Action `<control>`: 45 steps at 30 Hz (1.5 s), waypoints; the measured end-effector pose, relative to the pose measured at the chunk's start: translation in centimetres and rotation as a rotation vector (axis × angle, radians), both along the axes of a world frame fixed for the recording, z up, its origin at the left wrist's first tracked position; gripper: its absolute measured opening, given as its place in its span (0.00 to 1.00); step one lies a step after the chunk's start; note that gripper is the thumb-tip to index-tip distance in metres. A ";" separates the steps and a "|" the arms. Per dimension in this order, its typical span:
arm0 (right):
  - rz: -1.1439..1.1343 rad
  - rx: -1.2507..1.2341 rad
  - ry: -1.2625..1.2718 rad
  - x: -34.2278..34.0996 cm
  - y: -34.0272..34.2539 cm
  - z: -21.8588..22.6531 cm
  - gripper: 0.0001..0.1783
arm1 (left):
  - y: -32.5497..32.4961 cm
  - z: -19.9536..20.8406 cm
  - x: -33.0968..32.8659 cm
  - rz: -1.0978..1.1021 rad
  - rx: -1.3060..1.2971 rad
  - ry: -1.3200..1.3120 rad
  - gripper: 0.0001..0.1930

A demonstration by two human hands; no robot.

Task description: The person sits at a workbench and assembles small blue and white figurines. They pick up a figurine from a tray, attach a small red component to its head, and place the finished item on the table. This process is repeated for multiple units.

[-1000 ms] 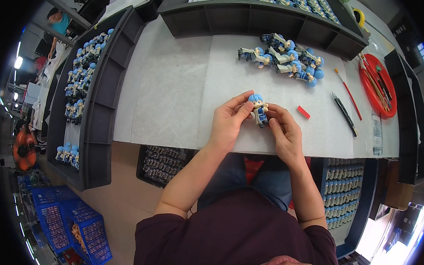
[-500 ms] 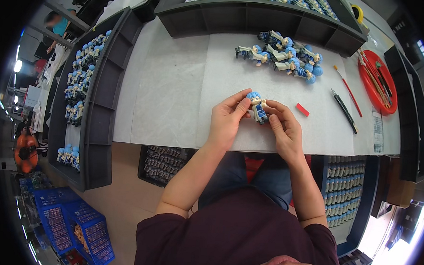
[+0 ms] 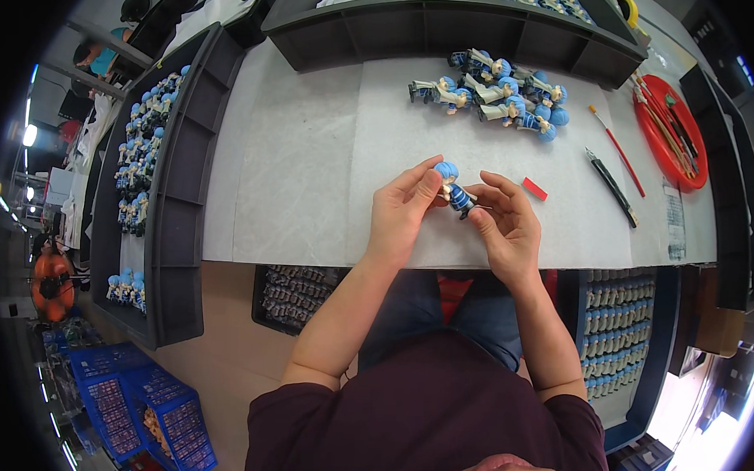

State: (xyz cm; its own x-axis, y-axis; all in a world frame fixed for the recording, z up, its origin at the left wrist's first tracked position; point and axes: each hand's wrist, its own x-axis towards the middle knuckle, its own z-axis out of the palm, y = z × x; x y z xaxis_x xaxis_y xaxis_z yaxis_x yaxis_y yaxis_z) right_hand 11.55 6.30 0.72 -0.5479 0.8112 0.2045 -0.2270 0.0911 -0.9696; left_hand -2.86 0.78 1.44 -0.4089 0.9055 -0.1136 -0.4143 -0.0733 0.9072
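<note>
A small blue-haired figurine (image 3: 456, 193) in blue and white is held over the near part of the table. My left hand (image 3: 401, 215) pinches it by the head and upper body between thumb and fingers. At its lower end, the thumb of my right hand (image 3: 507, 233) meets the legs, while the fingers curl loosely behind. Farther back lies a loose pile of similar figurines (image 3: 505, 94). Just right of my right hand is a small red block (image 3: 535, 189).
A black pen-like tool (image 3: 610, 187) and a red-handled brush (image 3: 620, 152) lie to the right, near a red dish (image 3: 700, 161) of brushes. Dark trays stand at the back (image 3: 360, 41) and left (image 3: 182, 176). Below the table edge sits a bin (image 3: 662, 349) with rows of figurines.
The figurine has turned in my fingers, its front now less toward me. My right hand's fingers have lifted and opened somewhat from its side. The view has shifted slightly.
</note>
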 end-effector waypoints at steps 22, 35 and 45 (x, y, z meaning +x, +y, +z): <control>-0.136 -0.001 -0.039 -0.4 -0.1 -0.2 0.30 | -0.5 -0.2 0.5 0.016 0.092 0.079 0.18; -0.142 0.110 -0.085 -0.3 0.2 -0.3 0.29 | -0.3 -0.6 0.1 0.006 0.128 0.064 0.18; -0.239 0.270 -0.183 -1.3 -0.5 -0.8 0.21 | -0.9 -0.5 -0.5 -0.026 0.136 0.050 0.20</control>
